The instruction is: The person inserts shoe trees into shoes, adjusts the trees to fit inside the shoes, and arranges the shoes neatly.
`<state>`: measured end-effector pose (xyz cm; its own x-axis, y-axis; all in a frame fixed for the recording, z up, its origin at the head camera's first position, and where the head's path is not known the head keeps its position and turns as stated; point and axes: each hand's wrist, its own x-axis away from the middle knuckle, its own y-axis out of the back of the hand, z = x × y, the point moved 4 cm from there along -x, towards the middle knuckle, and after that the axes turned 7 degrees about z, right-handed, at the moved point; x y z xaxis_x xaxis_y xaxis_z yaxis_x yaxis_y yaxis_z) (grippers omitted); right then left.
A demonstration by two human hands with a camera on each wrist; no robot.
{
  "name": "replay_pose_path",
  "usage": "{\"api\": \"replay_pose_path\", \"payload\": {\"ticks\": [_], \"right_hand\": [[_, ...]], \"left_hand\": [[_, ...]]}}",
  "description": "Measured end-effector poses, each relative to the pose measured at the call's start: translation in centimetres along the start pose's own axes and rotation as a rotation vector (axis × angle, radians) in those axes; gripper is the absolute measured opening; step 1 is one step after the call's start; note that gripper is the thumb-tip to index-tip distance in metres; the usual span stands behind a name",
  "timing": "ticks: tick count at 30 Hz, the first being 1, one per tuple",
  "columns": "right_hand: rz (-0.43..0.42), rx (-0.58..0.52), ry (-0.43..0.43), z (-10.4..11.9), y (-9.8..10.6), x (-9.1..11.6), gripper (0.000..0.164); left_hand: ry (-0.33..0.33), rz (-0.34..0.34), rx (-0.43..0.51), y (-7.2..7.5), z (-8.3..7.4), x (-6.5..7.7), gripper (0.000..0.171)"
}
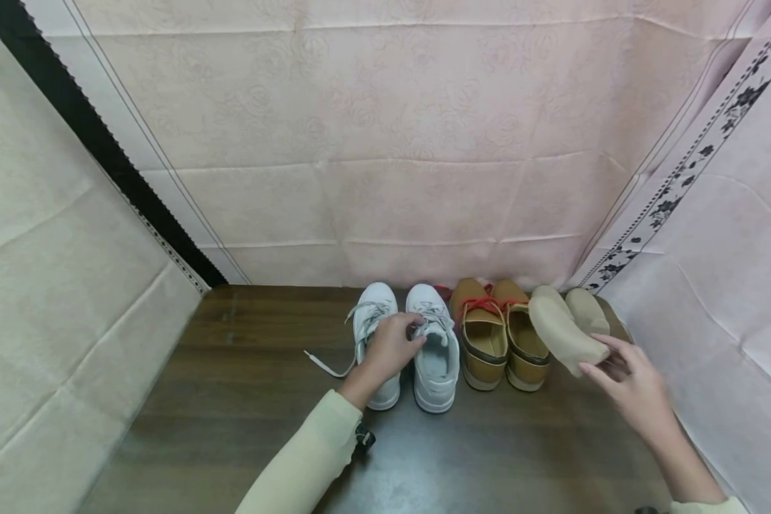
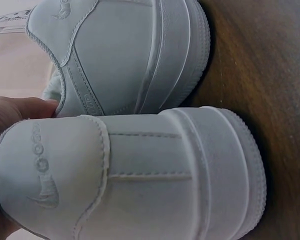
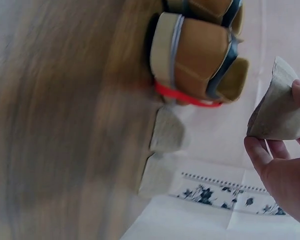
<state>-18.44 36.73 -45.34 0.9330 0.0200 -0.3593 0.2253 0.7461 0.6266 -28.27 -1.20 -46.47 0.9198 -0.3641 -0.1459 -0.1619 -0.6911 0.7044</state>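
A pair of white sneakers stands on the wooden floor, a left sneaker [image 1: 379,314] with a loose lace and a right sneaker [image 1: 435,371]. My left hand [image 1: 393,348] hangs over them, fingers loosely curled, its fingertips beside the right sneaker's opening. In the left wrist view, both sneaker heels [image 2: 155,170] fill the picture and partly hide the hand. My right hand [image 1: 639,392] pinches one end of a curved beige slipper [image 1: 562,332] between thumb and fingers. The right wrist view shows this beige slipper [image 3: 282,107] raised off the floor, above two other beige pieces [image 3: 167,130].
Brown shoes [image 1: 485,339] with red laces stand between the sneakers and the beige things. A cloth-covered wall [image 1: 385,143] rises right behind the row. Cloth-covered sides [image 1: 732,343] close in on the left and right. Wooden floor [image 1: 244,400] extends left and in front.
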Motion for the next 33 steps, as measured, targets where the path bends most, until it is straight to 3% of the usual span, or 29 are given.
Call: {"api": "replay_pose_path", "payload": {"ticks": [18, 33], "right_hand": [[0.141, -0.047, 0.064, 4.2, -2.7, -0.9, 0.057], [0.304, -0.055, 0.118, 7.5, -4.5, -1.7, 0.052]], "left_hand": [[0.028, 0.022, 0.095, 0.1, 0.6, 0.0, 0.027], [0.033, 0.026, 0.096, 0.1, 0.8, -0.1, 0.027]]}}
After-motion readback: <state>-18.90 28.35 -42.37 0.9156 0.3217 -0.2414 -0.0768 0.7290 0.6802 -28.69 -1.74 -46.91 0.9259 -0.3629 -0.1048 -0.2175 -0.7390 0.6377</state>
